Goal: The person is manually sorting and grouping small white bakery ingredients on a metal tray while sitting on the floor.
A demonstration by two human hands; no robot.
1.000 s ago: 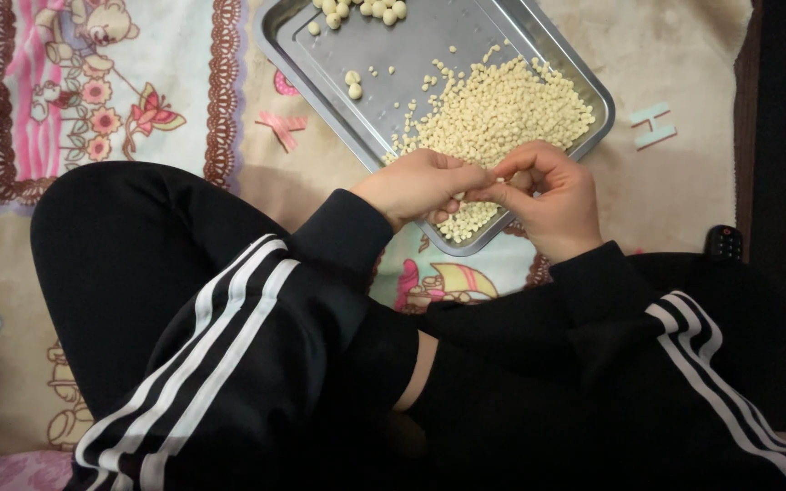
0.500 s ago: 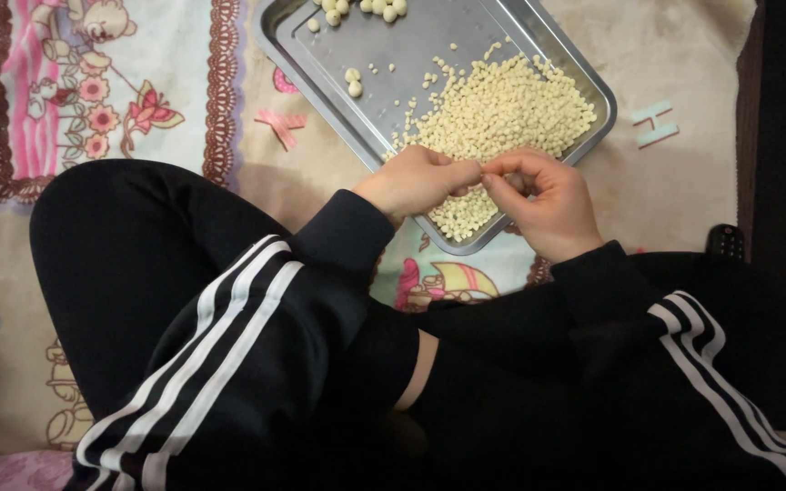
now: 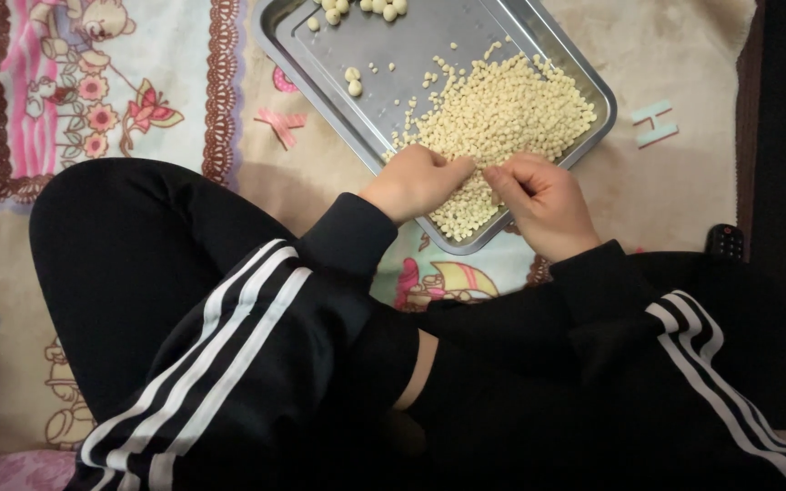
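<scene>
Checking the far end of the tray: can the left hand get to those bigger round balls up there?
Probably yes: the left hand rests on the tray rim, and bare metal lies between it and the round balls.

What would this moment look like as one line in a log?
left hand: on pale pellets | right hand: pinching at pile | metal tray: on blanket | round balls: far corner

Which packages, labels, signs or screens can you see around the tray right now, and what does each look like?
No packages, labels, signs or screens in view.
Nearest such thing: remote, dark, small buttons, on the blanket at the right edge, partly hidden by the sleeve.
Blanket: beige, printed with cartoon pictures and pale letter shapes right of the tray.
Left hand and right hand meet over the pale pellets.
</scene>
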